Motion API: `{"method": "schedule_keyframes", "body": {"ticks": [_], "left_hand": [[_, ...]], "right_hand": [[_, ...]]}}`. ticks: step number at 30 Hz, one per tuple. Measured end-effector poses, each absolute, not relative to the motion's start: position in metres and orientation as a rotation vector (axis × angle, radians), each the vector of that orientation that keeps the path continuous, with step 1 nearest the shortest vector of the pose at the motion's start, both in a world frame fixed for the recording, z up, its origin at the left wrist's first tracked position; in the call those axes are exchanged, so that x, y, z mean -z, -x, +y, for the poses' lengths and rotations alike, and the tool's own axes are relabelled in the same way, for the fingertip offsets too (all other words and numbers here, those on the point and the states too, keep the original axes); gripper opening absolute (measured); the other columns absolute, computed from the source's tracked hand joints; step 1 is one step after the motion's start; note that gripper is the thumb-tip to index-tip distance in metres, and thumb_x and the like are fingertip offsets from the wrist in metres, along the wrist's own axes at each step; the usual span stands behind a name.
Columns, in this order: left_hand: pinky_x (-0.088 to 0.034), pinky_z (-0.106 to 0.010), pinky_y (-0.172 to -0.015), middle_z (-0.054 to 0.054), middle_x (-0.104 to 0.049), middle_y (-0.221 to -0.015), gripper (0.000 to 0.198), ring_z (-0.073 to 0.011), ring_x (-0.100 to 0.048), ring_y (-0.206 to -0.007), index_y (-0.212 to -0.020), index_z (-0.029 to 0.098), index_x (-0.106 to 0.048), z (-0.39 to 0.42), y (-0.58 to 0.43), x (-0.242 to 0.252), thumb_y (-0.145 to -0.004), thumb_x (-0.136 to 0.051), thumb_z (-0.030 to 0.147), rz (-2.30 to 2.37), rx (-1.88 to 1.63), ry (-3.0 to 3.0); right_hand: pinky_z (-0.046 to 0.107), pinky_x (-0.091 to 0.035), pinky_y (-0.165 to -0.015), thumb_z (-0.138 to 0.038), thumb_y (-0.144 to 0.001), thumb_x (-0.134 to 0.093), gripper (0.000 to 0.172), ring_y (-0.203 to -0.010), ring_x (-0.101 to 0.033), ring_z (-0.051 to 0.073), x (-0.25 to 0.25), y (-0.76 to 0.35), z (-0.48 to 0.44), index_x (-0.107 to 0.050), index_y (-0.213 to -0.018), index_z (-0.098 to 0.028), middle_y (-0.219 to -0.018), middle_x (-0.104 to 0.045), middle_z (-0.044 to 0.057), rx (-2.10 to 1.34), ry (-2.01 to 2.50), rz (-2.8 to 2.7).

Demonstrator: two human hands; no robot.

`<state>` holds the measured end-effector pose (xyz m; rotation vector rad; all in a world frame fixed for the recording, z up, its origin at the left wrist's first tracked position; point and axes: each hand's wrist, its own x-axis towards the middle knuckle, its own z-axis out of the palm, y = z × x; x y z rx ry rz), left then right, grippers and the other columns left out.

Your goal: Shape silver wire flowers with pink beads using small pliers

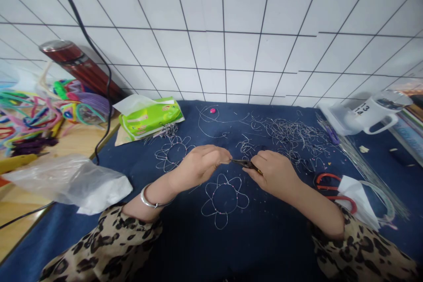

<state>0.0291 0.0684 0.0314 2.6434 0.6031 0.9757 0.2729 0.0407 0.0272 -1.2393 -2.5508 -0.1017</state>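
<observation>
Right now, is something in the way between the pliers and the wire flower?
Nothing visible does. The pliers in the right hand are just beyond the wire flower on the blue cloth, with only bare cloth between them. The left hand is off to the side.

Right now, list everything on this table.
blue cloth: one, dark blue, covers table
wire flowers: two, silver, one front centre, one further left
wire scraps: heap, silver, back right
straight wires: bundle, silver, right
bead: one, pink, back centre
tissue pack: one, green, back left
flask: one, red, far left
pipe cleaners: many, mixed colours, far left
plastic bag: one, clear, front left
mug: one, white, far right
cable: one, black, left
red-handled tool: one, red, front right
pliers: one, dark, centre, held
left hand: one, fingertips pinched at pliers' tip, silver bangle on wrist
right hand: one, gripping pliers
</observation>
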Motion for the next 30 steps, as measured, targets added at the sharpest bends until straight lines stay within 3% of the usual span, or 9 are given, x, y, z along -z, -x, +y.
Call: {"method": "schedule_keyframes", "body": {"ticks": [14,22,27,30], "left_hand": [[-0.054,-0.03,-0.072,-0.004,-0.067,-0.093,0.032,-0.0138,-0.063,-0.085,-0.101,0.018,-0.055,0.067,-0.032,-0.025,-0.08,-0.04,0.0,0.697,-1.034,-2.577],[-0.052,-0.034,-0.069,-0.007,-0.068,-0.09,0.022,-0.0168,-0.063,-0.08,-0.092,0.016,-0.054,0.058,-0.039,-0.017,-0.081,-0.042,0.001,0.85,-1.13,-2.867],[-0.051,-0.027,-0.067,-0.003,-0.068,-0.079,0.013,-0.0132,-0.064,-0.075,-0.088,0.016,-0.056,0.053,-0.04,-0.026,-0.087,-0.045,0.01,1.102,-1.304,-2.515],[-0.051,-0.025,-0.07,-0.002,-0.068,-0.079,0.014,-0.0118,-0.065,-0.079,-0.089,0.017,-0.057,0.056,-0.037,-0.029,-0.09,-0.044,0.013,1.016,-1.33,-2.429]], "right_hand": [[0.025,-0.03,-0.055,-0.041,-0.091,-0.04,0.038,-0.058,-0.049,0.012,-0.021,-0.27,0.037,-0.058,-0.071,-0.015,-0.065,-0.056,0.002,-0.017,1.311,-2.516],[0.024,-0.026,-0.052,-0.043,-0.088,-0.044,0.036,-0.055,-0.047,0.01,-0.022,-0.267,0.043,-0.052,-0.065,-0.017,-0.064,-0.056,0.0,-0.33,1.48,-2.435],[0.023,-0.026,-0.048,-0.05,-0.088,-0.041,0.044,-0.048,-0.043,0.009,-0.026,-0.282,0.058,-0.047,-0.059,-0.018,-0.052,-0.047,-0.002,-0.604,1.573,-2.136],[0.022,-0.028,-0.047,-0.05,-0.089,-0.039,0.042,-0.049,-0.044,0.009,-0.033,-0.289,0.06,-0.051,-0.064,-0.018,-0.053,-0.048,-0.002,-0.643,1.529,-2.035]]}}
